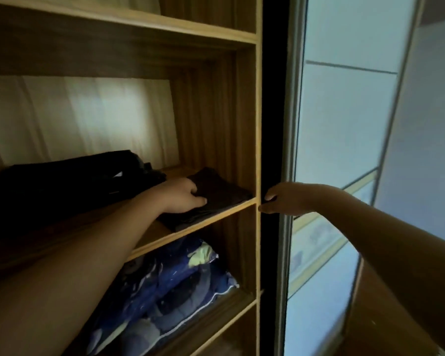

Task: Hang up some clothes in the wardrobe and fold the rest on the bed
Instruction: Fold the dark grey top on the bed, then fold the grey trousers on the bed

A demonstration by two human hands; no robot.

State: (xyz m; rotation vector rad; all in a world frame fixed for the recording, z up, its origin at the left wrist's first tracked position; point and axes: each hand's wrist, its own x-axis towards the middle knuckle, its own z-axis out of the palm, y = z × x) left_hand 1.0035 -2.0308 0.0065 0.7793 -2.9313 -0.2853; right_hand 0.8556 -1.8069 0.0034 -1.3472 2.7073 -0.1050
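1. Head view: left hand (183, 195) grips a folded dark garment (216, 194) at the right end of the shelf (216, 218), fingers bent over the cloth.
2. Right hand (275, 200) is clamped on the door (344, 124) edge, just right of the shelf.
3. Bag (62, 181) sits at the shelf's left end; quilt (170, 278) lies below the shelf.
4. Progress, as a judgement: one garment is folded. No rail, hangers or bed in view, so hanging progress cannot be told.

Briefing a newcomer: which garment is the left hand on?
In the wardrobe, find the shelf above the blue quilt. At its right end lies a small folded dark garment, under the left hand; the bulky black pile sits further left.
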